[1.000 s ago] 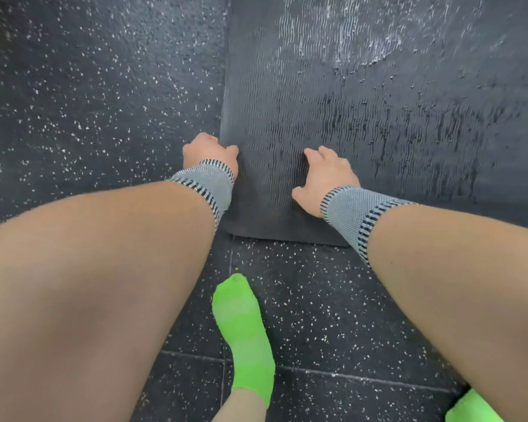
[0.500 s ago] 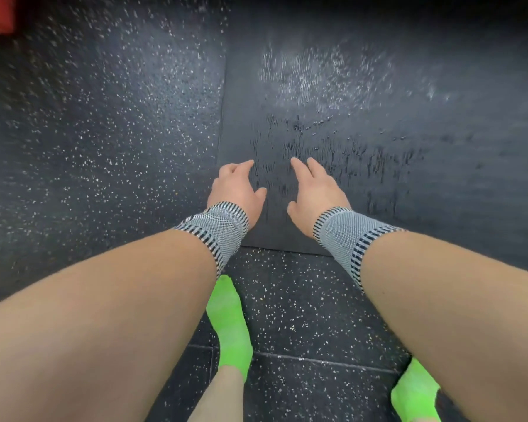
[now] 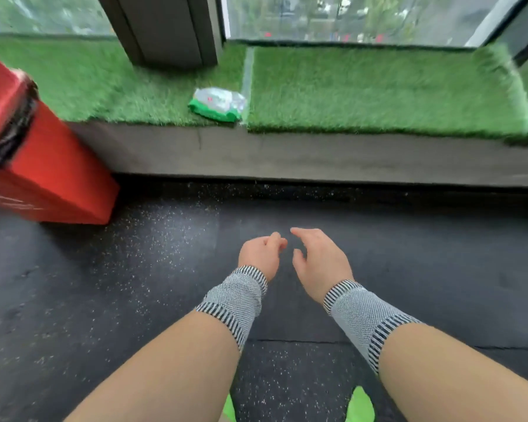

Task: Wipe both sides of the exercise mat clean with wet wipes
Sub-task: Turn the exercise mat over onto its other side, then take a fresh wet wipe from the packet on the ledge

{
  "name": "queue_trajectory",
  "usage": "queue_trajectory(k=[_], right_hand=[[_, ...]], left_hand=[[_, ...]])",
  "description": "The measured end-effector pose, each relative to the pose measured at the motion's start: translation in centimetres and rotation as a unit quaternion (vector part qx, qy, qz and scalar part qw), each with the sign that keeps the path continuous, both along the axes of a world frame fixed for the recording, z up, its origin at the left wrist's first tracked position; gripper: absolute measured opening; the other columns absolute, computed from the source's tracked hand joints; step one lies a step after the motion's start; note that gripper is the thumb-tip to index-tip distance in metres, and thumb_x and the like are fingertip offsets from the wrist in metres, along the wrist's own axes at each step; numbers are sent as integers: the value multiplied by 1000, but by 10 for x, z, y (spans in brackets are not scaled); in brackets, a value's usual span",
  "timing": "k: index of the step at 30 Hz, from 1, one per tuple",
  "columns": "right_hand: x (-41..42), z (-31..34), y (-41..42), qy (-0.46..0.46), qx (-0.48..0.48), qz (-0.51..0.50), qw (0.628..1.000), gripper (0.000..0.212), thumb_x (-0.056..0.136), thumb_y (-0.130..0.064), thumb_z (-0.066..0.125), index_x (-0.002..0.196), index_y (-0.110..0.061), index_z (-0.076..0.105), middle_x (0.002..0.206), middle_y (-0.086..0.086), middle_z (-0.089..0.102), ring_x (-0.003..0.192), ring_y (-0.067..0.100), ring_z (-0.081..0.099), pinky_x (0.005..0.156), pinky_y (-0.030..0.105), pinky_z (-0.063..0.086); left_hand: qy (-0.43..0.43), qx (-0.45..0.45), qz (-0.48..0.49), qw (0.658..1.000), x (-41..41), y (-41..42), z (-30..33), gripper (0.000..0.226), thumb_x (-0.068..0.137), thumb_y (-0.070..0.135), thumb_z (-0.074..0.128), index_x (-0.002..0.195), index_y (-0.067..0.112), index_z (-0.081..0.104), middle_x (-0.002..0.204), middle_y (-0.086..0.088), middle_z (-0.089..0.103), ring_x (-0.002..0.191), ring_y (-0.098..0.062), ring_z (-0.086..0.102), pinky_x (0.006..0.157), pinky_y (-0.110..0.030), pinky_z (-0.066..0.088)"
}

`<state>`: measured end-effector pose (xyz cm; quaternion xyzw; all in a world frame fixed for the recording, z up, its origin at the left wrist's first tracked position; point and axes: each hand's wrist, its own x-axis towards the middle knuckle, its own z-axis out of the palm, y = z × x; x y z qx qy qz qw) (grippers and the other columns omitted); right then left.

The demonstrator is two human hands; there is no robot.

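Above the near end of the black exercise mat [image 3: 409, 269], my left hand [image 3: 261, 254] and right hand [image 3: 320, 263] hang loosely curled and empty (no wipe), so I judge fetching the wet-wipe pack [image 3: 217, 104] from the far turf ledge [image 3: 378, 92] comes next.

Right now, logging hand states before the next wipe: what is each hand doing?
Left hand: loosely curled, holding nothing.
Right hand: open, holding nothing.

Both forearms are stretched forward, each wrist wrapped in a grey knitted band. The left hand [image 3: 261, 254] is held with its fingers loosely curled, nothing gripped. Just beside it, the right hand [image 3: 319, 263] is held with relaxed fingers, also empty.
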<state>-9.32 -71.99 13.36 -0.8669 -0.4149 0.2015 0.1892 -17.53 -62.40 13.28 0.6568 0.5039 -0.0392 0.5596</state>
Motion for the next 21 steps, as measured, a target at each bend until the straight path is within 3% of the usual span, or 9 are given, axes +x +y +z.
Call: queue_trajectory(k=[2, 4, 7, 10, 11, 13, 16, 18, 21], right_hand=[[-1, 61, 10, -17, 107, -16, 994, 40, 93, -17, 48, 132, -20, 52, 135, -4, 51, 124, 13, 46, 102, 22, 32], [-8, 118, 16, 27, 193, -8, 981, 39, 94, -20, 46, 132, -20, 53, 139, -3, 49, 131, 11, 40, 110, 22, 27], [0, 160, 0, 89, 115, -44, 988, 39, 99, -24, 38, 138, -22, 45, 144, -5, 43, 134, 10, 35, 113, 30, 24], [15, 186, -36, 31, -100, -198, 975, 43, 98, -27, 34, 140, -18, 39, 148, -1, 34, 137, 16, 31, 110, 36, 28], [15, 199, -39, 21, -85, -255, 963, 44, 98, -29, 37, 140, -19, 40, 149, -1, 33, 136, 16, 31, 110, 34, 26], [5, 224, -26, 11, 105, -299, 949, 45, 97, -31, 41, 140, -18, 42, 151, -1, 33, 137, 12, 31, 110, 26, 22], [-22, 268, 13, 7, 276, -149, 950, 50, 94, -45, 37, 139, -25, 45, 142, -15, 36, 133, 1, 30, 105, 14, 18], [-22, 278, 27, 42, 224, -92, 969, 45, 97, -43, 36, 137, -27, 46, 143, -11, 41, 131, 3, 35, 105, 12, 19], [9, 270, 18, 34, 83, -162, 983, 44, 97, -41, 37, 135, -21, 48, 143, 1, 44, 130, 15, 41, 108, 28, 30]], left_hand=[[-87, -135, 91, 983, 7, -1, 62, 38, 104, 35, 36, 111, 14, 67, 112, -8, 69, 106, -21, 65, 94, -39, 51], [-176, -268, 143, 936, 14, 1, 120, 41, 103, 45, 34, 101, 17, 64, 101, -6, 69, 82, -12, 71, 73, -31, 58], [-238, -418, 134, 866, 18, 0, 194, 56, 99, 59, 25, 111, 14, 57, 124, -17, 59, 112, -28, 60, 88, -43, 49], [-300, -419, 109, 850, 14, 8, 254, 60, 100, 58, 25, 113, 12, 61, 126, -14, 61, 119, -32, 56, 82, -47, 48], [-310, -400, 114, 855, 12, 13, 268, 57, 100, 55, 27, 114, 12, 61, 126, -13, 61, 113, -29, 59, 84, -48, 48], [-297, -347, 125, 881, 10, 22, 285, 52, 102, 50, 30, 124, 12, 58, 133, -11, 57, 108, -25, 58, 95, -50, 43], [-260, -350, 123, 892, 9, 18, 297, 56, 101, 52, 30, 134, 11, 53, 136, -13, 56, 118, -27, 55, 108, -47, 36], [-255, -398, 115, 874, 11, 9, 308, 64, 100, 55, 32, 134, 6, 52, 130, -17, 59, 120, -30, 56, 105, -41, 40], [-284, -390, 97, 871, 17, 12, 321, 54, 102, 49, 34, 129, 5, 52, 124, -14, 60, 105, -31, 60, 91, -44, 48]])
